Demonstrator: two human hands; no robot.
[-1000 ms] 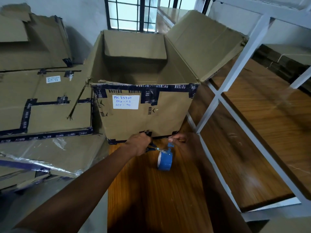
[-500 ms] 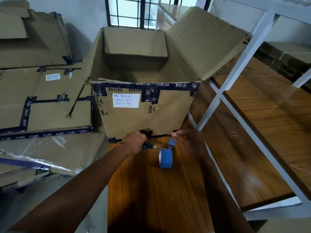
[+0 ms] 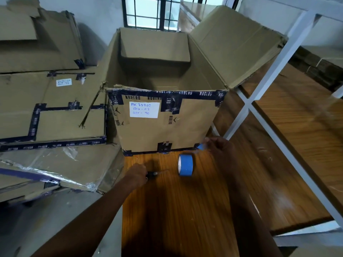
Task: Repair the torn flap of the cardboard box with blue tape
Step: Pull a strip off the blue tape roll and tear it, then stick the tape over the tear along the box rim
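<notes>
An open cardboard box [image 3: 163, 125] stands at the far end of a wooden table [image 3: 176, 210], its top flaps raised and one wide flap [image 3: 233, 45] leaning right against a white shelf frame [image 3: 278, 58]. Its brown front face is creased and bordered along the top rim, corners and bottom edge with dark navy tape printed "NOBERO". A white label [image 3: 144, 109] on the front reads in blue handwriting "PK 75760, BOX - 03, QTY - 90". A torn strip of cardboard hangs off the box's upper left corner.

A roll of blue tape [image 3: 185, 165] stands on edge on the table just in front of the box. The right hand [image 3: 218, 144] pinches a short piece of blue tape [image 3: 200, 146] at the box's lower right corner. The left hand [image 3: 138, 174] rests near the table's left edge, its grip closed around a small dark tool [image 3: 153, 173] that is too blurred to identify.

Flattened cartons [image 3: 52, 108] with the same navy tape lie stacked to the left.
</notes>
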